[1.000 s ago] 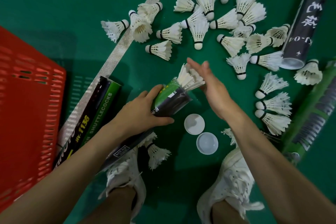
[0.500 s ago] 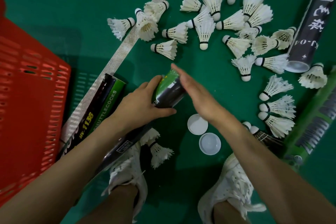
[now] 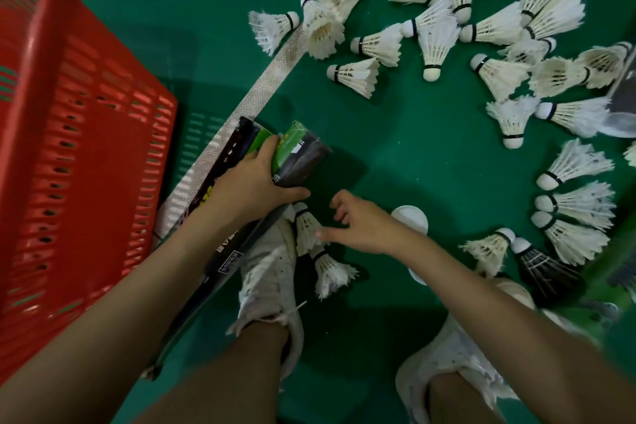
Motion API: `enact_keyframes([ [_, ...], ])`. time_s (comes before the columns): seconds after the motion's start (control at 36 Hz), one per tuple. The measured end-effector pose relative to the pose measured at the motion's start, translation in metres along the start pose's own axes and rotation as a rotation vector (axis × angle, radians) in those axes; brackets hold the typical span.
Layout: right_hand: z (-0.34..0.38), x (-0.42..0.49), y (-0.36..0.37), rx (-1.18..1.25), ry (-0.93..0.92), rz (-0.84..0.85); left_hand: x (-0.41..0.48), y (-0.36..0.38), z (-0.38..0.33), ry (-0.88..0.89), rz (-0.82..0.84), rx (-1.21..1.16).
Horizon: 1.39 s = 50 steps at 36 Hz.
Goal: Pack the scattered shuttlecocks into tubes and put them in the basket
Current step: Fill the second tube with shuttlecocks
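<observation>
While the left hand (image 3: 254,182) grips the tube (image 3: 304,162), the right hand (image 3: 364,227), loosely open and empty, hovers beside a shuttlecock (image 3: 306,232) it must probably pinch next.

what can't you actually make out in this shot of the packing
Head view only.
Held tube in left hand: its own wall hides how full it is.
Second lid: mostly under the right forearm.
Grey tube: cut off by the right edge.
Basket: inside mostly out of frame.

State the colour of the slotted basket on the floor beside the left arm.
The basket is red; the head view shows it best.
</observation>
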State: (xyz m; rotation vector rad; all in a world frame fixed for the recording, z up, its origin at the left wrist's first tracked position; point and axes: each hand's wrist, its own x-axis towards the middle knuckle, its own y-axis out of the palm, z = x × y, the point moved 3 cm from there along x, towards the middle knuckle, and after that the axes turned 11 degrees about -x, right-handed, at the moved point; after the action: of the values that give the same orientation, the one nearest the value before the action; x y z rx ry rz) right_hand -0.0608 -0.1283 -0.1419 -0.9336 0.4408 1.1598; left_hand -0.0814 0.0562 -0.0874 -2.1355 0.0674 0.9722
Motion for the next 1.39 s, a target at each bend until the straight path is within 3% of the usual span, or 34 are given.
enact_keyframes([
  [0.22,0.025,0.008,0.028,-0.244,0.016,-0.028,-0.004,-0.004,0.014,0.000,-0.011,-0.059],
  [0.36,0.022,0.010,0.025,-0.131,0.080,-0.112,-0.002,-0.006,0.017,0.005,-0.026,-0.095],
  [0.5,-0.010,0.011,-0.012,-0.016,0.206,-0.357,-0.003,-0.003,0.012,0.007,0.004,-0.095],
  [0.61,-0.035,0.004,-0.051,0.254,0.269,-0.594,-0.007,0.002,0.000,0.038,0.025,-0.075],
  [0.69,-0.042,-0.001,-0.073,0.638,0.261,-0.640,-0.011,0.006,-0.010,0.078,0.053,-0.034],
  [0.75,-0.041,-0.006,-0.086,0.746,0.217,-0.665,-0.013,0.009,-0.015,0.105,0.072,-0.022],
  [0.86,-0.036,-0.016,-0.102,0.850,0.079,-0.603,-0.018,0.011,-0.023,0.151,0.088,-0.011],
  [1.06,-0.018,-0.028,-0.108,0.567,-0.099,-0.319,-0.026,0.015,-0.036,0.216,0.129,-0.045],
  [1.39,0.010,-0.033,-0.098,0.558,-0.175,-0.254,-0.029,0.017,-0.049,0.338,0.116,-0.205],
])
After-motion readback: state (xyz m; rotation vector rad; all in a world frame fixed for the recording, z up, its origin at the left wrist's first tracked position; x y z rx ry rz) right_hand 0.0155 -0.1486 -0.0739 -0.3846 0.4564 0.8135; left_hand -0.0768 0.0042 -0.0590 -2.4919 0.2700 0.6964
